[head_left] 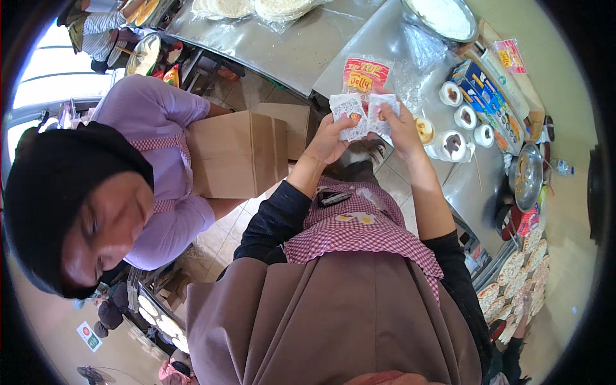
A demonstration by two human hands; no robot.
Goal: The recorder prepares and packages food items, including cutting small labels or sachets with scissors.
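Observation:
My left hand (330,138) grips a small white printed sachet (350,114) held up in front of me. My right hand (399,123) pinches a second white sachet (380,110) with an orange picture, right beside the first. Both hands hover over the near edge of a steel counter (359,45). Just beyond the sachets a red and yellow packet (366,76) in clear plastic lies on the counter. My black sleeves and a pink checked apron (359,231) fill the lower middle.
A person in a lilac top (154,128) stands at my left holding a brown cardboard box (237,154). Small round cups (452,144) of filling, a blue carton (481,90), a metal bowl (527,176) and a large tray (446,16) occupy the counter at right. Round flatbreads (520,282) sit lower right.

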